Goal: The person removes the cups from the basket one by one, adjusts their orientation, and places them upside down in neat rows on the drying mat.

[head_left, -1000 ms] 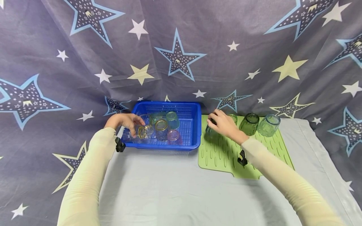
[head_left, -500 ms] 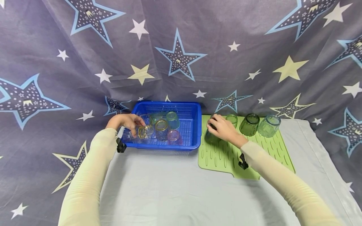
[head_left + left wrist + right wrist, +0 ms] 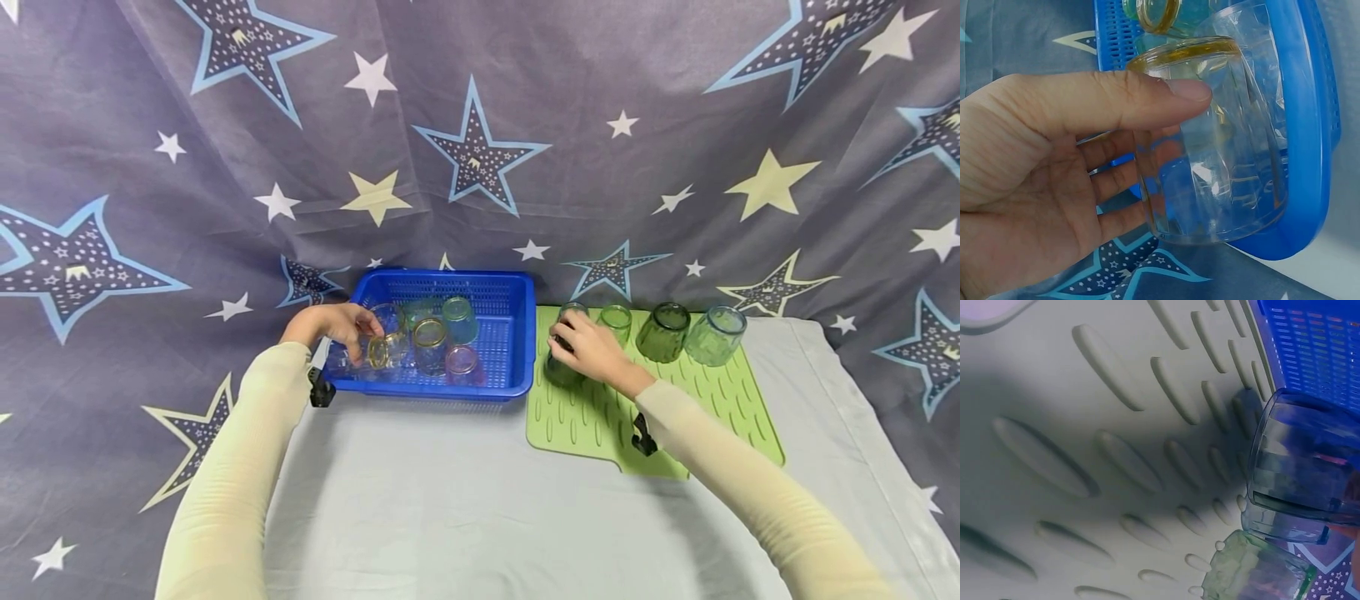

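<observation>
My left hand (image 3: pixel 337 327) holds a clear glass with an amber rim (image 3: pixel 1216 144) over the left end of the blue basket (image 3: pixel 517 333). In the left wrist view the thumb lies across its near side, and the fingers show through the glass from behind. My right hand (image 3: pixel 595 350) grips a dark blue glass (image 3: pixel 562 372), upside down, over the left part of the green drying mat (image 3: pixel 585 425). Its lower part shows in the right wrist view as a tinted blue glass (image 3: pixel 1304 456), with a fingertip at the right edge. A second blue glass (image 3: pixel 573 309) stands just behind it.
Along the mat's back stand a light green glass (image 3: pixel 617 320), a dark green glass (image 3: pixel 663 333) and a pale blue glass (image 3: pixel 716 337). Inside the basket are an amber-rimmed glass (image 3: pixel 430 348), a pink glass (image 3: pixel 463 367), a teal glass (image 3: pixel 459 320) and others. A star-printed curtain (image 3: pixel 495 33) hangs behind.
My right hand has come slightly towards the front with the dark blue glass, and the glasses behind it show more. The left hand keeps its hold in nearly the same place.
</observation>
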{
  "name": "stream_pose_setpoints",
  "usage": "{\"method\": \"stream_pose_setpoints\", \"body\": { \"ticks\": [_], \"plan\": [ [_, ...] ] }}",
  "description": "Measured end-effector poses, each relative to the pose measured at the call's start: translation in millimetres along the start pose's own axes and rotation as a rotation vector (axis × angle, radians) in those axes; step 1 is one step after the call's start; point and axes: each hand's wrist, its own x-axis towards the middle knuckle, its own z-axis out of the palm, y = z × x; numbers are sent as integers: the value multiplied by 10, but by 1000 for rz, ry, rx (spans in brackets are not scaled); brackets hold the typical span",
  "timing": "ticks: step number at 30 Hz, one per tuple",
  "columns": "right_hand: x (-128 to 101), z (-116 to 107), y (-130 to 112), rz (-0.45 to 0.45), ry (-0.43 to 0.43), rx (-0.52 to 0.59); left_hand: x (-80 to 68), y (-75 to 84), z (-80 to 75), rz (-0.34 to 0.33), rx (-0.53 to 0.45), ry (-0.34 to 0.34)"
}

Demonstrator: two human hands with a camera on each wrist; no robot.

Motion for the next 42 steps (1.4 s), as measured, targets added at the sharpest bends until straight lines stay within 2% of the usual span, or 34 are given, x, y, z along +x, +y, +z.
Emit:
{"method": "stream_pose_setpoints", "body": {
  "ticks": [8, 14, 26, 42],
  "plan": [
    [-17, 47, 4, -7, -9, 10, -1, -29, 10, -23, 23, 22],
    [-41, 69, 3, 16, -50, 2, 30, -53, 19, -27, 34, 24],
    [-72, 100, -13, 36, -80, 6, 18, -3, 3, -36, 38, -4],
    [-105, 185, 10, -2, -35, -25, 42, -12, 13, -49, 28, 21]
  ]
}}
